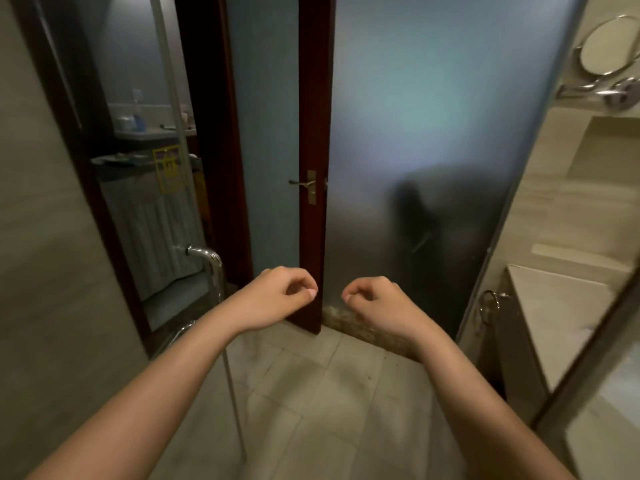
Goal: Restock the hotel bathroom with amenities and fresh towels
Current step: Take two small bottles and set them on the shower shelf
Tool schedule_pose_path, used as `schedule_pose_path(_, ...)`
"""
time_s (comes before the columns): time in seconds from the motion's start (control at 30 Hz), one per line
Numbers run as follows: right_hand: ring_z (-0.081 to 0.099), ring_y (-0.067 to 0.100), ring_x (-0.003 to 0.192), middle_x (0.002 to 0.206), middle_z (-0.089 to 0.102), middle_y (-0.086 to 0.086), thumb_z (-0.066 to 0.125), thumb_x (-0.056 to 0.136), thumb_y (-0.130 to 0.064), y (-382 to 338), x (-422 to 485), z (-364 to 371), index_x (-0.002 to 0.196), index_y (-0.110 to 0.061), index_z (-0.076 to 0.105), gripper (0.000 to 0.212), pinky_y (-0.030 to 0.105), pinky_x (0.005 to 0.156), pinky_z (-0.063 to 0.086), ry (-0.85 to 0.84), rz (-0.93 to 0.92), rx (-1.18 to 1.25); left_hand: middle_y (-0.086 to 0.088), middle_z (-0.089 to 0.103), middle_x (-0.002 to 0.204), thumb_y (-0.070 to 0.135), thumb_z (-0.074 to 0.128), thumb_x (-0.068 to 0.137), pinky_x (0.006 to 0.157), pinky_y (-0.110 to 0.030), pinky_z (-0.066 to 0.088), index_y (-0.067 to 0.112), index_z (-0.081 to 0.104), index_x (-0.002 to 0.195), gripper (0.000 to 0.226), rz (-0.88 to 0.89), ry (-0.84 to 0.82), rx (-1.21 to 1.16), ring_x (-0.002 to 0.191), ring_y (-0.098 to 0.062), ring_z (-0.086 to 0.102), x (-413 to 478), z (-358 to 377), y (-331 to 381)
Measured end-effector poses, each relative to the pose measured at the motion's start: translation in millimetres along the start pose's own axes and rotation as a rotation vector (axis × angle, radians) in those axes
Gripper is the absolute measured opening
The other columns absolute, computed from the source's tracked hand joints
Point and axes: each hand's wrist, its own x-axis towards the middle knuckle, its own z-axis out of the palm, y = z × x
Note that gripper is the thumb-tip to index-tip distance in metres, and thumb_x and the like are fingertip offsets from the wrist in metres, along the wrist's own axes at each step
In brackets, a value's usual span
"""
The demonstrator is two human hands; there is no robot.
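Loosely curled left hand (pixel 281 299), right hand (pixel 378 307).

Both bare forearms reach forward and draw together toward the foot of the red wooden door (pixel 312 133). The left hand (pixel 277 297) overlaps the door's left edge, and the right hand (pixel 377 303) hangs just right of the door, knuckles up. On each hand the fingers (pixel 302 283) curl loosely toward the thumb and hold nothing, and the two hands stay apart.

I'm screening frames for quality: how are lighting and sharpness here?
Head view: dim, with a pale glow on the frosted glass door panel; motion blur smears the edges, worst at the round chrome wall mirror; the bare left hand and right hand look sharpest.
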Motion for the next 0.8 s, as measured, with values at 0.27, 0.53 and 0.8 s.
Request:
schedule_pose_path(0.27,0.061,0.009,0.082,0.085,0.061,-0.009,0.049,0.095,-0.022,30.1,112.8,-0.3,0.095,-0.025,0.062,0.014,0.022,0.073,0.049,0.029,0.037,0.095,0.008,0.065,0.087,0.027,0.050,0.093,0.076,-0.025,0.048,0.028,0.062,0.097,0.013,-0.036,0.028,-0.056,0.086,-0.009,0.062,104.7,6.9,-60.5)
schedule_pose_path(0.53,0.061,0.008,0.080,0.084,0.064,-0.002,0.045,0.096,-0.023,62.1,273.7,-27.6,0.093,-0.028,0.060,0.016,0.020,0.073,0.046,0.049,0.058,0.049,0.002,0.062,0.105,0.026,0.045,0.095,0.081,-0.023,0.047,0.019,0.060,0.113,0.024,0.006,-0.021,-0.052,0.097,-0.011,0.058,264.5,-3.3,-126.2)
schedule_pose_path(0.8,0.060,0.003,0.071,0.076,0.061,-0.009,0.046,0.096,-0.019,82.7,428.8,-46.4,0.104,-0.017,0.064,0.020,0.024,0.073,0.048,0.072,0.063,-0.022,0.003,0.061,0.106,0.027,0.047,0.096,0.084,-0.025,0.046,0.018,0.060,0.111,0.022,-0.030,-0.015,-0.084,0.099,-0.010,0.057,408.0,-37.9,-194.2)
